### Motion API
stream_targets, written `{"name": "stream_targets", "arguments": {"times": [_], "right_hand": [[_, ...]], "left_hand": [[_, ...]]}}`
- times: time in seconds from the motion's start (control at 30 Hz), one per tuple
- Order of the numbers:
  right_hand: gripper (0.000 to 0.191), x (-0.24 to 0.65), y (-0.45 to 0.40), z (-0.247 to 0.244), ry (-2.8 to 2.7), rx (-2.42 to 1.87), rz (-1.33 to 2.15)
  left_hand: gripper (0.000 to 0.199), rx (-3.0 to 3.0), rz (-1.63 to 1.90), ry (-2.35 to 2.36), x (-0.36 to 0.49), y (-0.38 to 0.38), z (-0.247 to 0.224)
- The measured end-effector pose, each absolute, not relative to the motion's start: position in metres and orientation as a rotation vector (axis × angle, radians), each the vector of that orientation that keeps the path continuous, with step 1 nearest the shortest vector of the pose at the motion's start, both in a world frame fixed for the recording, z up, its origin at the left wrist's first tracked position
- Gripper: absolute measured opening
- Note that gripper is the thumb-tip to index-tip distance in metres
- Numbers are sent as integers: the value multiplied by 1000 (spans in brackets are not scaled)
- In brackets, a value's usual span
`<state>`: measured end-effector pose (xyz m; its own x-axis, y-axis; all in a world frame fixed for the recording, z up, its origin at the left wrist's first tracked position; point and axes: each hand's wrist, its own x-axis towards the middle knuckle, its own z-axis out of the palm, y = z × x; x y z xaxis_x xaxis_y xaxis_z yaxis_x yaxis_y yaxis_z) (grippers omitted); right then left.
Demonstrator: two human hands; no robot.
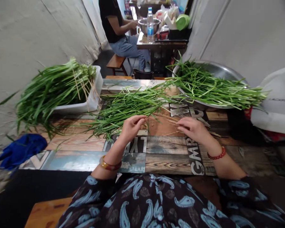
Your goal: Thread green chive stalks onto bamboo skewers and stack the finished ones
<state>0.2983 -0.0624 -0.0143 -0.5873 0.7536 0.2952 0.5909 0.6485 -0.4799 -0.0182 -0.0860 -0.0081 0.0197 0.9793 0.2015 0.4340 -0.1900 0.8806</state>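
A loose pile of chives [133,101], long and thin green leaves, lies across the middle of the table. At its near edge is my left hand [133,127], thumb and fingers pinched together; a thin green leaf hangs by the fingertips, and whether they grip it is unclear. My right hand [194,129] is to the right of the pile, fingers closed together beside some dry tan straws [167,120]. What its fingertips hold, if anything, is too small to make out. More chives [211,85] fill a large steel bowl [228,71] at the right, stems hanging over its rim.
On the left, a white plastic tub [98,84] holds bundled chives [54,82] tied with straw. A blue glove [23,148] lies at the left edge. Beyond the table, a person [120,28] sits by another table with a water bottle [150,27] and metal basin [142,27].
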Motion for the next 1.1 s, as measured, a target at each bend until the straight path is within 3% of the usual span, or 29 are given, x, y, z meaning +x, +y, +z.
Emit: {"name": "stream_targets", "arguments": {"times": [0.17, 0.43, 0.67, 0.9, 1.1], "right_hand": [[15, 291, -69, -16, -2636, -1006, 518], [24, 285, -52, -18, -2510, -1348, 86], [32, 229, -52, -27, -2632, -1143, 227], [37, 256, -27, -38, -2311, -1631, 7], [29, 242, -40, -38, -2282, -1214, 142]], "left_hand": [[34, 1420, 1244, 1414, -25, -90, -16], [31, 1319, 1349, 1449, -30, -96, -16], [24, 1932, 980, 1424, -31, -95, -23], [27, 2052, 881, 1609, -39, -92, -31], [23, 2235, 930, 1636, -41, -70, -6]]}}
